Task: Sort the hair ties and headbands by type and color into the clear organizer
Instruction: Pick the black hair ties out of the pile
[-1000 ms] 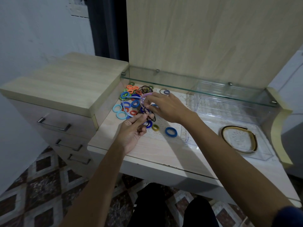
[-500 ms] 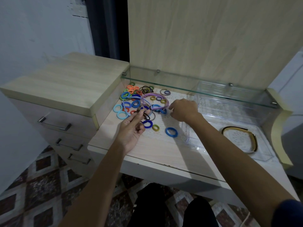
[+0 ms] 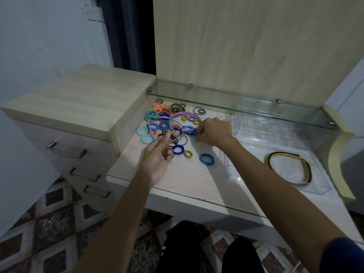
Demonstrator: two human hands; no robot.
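Since half a second ago my right hand (image 3: pixel 213 132) has slid from about 3 o'clock of the pile toward its centre, and its fingers (image 3: pixel 199 133) now curl down onto the near end of the lilac headband (image 3: pixel 180 115), beside a blue hair tie (image 3: pixel 188 129). I judge they are pinching the band's tip, though the knuckles hide the contact.

My left hand (image 3: pixel 157 158) has barely shifted. Its thumb and forefinger pinch thin black hair ties (image 3: pixel 173 139), palm up, at 6 o'clock of the pile.

Pile of hair ties (image 3: pixel 161 119): mixed orange, green and blue rings, lying on the surface at 10 o'clock from my right hand. A pale blue headband (image 3: pixel 150 125) lies tangled under the lilac one. Loose rings sit nearer me: a dark blue hair tie (image 3: pixel 178 150), an olive one (image 3: pixel 188 154), a mid-blue one (image 3: pixel 206 159).

Clear organizer (image 3: pixel 275 138) stands at 3 o'clock, well apart from the pile. A gold headband (image 3: pixel 289 168) already lies in its near compartment.

Step in hand, as I judge it: free the lilac headband.
- Lift the tip upward first, not sideways, so rings threaded on the arc drop off.
- Keep the left hand low to hold back the tangle.
- Risk: dragging small ties off the near edge of the surface.
- Then carry to 3 o'clock, beside the gold band.
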